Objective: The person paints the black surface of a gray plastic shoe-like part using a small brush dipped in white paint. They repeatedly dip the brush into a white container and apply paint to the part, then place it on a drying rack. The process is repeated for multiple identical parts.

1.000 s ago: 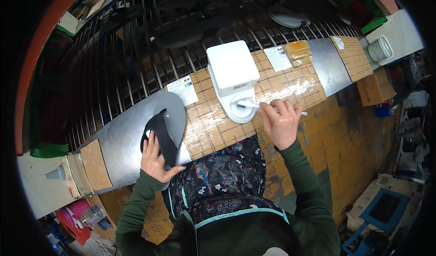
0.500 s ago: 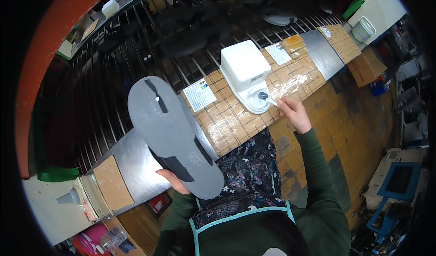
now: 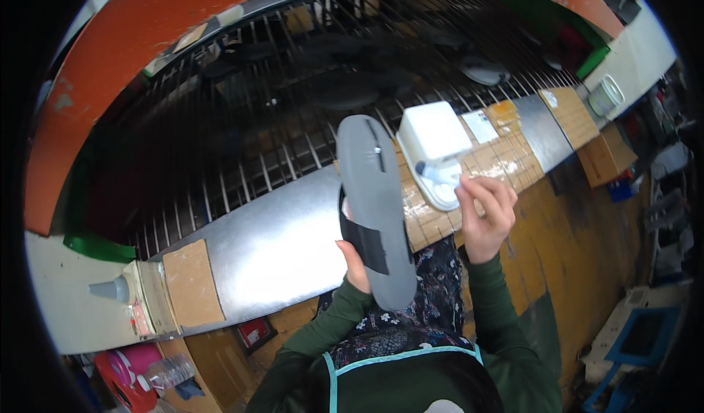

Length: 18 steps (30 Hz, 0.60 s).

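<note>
Held upright in my left hand (image 3: pixel 357 268) is a grey sandal (image 3: pixel 378 193) with black strap ends folded on its underside; my thumb is on the near side, and the other fingers are mostly hidden behind it. A black recessed strip with a small light spot runs near its far end. My right hand (image 3: pixel 488 219) pinches the white handle of a small brush (image 3: pixel 431 172) with a dark tip, blurred by motion. The brush is just above the cup end of a white box-shaped container (image 3: pixel 438 136), which stands on the wrapped cardboard.
Beyond the hands stretches a rack of metal bars (image 3: pixel 242 142) with dark footwear on it. A bare metal ledge (image 3: pixel 282 244) and a brown board (image 3: pixel 192 285) lie at left. Farther right are a pale tub (image 3: pixel 605 96) and a cardboard box (image 3: pixel 606 156).
The sandal has swung rightward and turned more edge-on, closer to the white container. The brush has lifted from the cup with its tip now pointing left. The whole view has shifted too.
</note>
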{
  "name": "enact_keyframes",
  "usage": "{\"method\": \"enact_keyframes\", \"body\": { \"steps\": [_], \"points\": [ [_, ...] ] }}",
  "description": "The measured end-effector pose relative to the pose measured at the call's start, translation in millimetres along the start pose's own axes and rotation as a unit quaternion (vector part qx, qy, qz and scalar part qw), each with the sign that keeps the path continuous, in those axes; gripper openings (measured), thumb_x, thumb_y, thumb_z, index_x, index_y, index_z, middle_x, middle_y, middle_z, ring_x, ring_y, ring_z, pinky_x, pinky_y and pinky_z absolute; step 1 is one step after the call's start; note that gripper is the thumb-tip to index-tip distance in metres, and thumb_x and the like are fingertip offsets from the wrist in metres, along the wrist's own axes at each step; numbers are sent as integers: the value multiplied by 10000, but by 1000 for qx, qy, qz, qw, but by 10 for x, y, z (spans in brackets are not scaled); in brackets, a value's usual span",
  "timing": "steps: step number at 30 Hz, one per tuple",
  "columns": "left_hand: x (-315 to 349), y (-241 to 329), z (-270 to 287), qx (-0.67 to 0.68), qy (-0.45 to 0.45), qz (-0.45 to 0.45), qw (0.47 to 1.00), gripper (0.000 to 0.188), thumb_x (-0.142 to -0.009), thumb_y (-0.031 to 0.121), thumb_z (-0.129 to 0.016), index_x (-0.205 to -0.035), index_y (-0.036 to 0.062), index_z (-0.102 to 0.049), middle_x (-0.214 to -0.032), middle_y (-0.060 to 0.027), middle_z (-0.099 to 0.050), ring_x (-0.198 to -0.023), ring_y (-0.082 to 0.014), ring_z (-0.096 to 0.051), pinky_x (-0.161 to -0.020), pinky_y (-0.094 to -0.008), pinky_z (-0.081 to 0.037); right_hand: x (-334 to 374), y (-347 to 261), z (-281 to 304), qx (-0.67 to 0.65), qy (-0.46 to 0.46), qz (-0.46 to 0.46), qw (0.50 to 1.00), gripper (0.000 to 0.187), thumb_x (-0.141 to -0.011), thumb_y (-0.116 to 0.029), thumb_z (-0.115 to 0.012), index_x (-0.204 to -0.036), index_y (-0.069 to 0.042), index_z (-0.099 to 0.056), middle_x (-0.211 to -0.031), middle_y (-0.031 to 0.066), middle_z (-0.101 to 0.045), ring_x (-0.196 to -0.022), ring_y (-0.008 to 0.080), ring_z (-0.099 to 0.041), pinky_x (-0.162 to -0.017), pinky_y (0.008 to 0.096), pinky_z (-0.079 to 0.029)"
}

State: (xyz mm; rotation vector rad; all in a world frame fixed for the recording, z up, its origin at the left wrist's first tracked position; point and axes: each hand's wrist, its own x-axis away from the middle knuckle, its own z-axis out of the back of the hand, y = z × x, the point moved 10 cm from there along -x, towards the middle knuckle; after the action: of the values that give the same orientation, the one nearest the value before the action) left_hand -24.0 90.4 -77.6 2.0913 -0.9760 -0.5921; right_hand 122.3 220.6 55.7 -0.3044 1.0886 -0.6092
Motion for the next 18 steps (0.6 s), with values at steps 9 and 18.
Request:
{"method": "enact_keyframes", "body": {
  "steps": [9,18],
  "points": [
    [128,128,-114,-113,-70,-68,989,990,-924,733,-209,-1509,-64,-158,-1460,-212,-393,-1282,-258,-460,-1028,-345,-396,71,-428,-535,-332,-90,-99,934,214,-835,2,-708,-1047,-20,-730,-1059,76,-538,-781,103,-570,-659,219,-472],
    [156,372,-66,-221,-66,-150,961,899,-965,654,-261,-1449,-102,-299,-1470,-278,-360,-1374,-345,-366,-1116,-405,-292,-203,-429,-619,-326,-94,-100,935,191,-865,-27,-683,-1052,-12,-724,-987,65,-557,-838,127,-561,-688,232,-464]
  ]
}}
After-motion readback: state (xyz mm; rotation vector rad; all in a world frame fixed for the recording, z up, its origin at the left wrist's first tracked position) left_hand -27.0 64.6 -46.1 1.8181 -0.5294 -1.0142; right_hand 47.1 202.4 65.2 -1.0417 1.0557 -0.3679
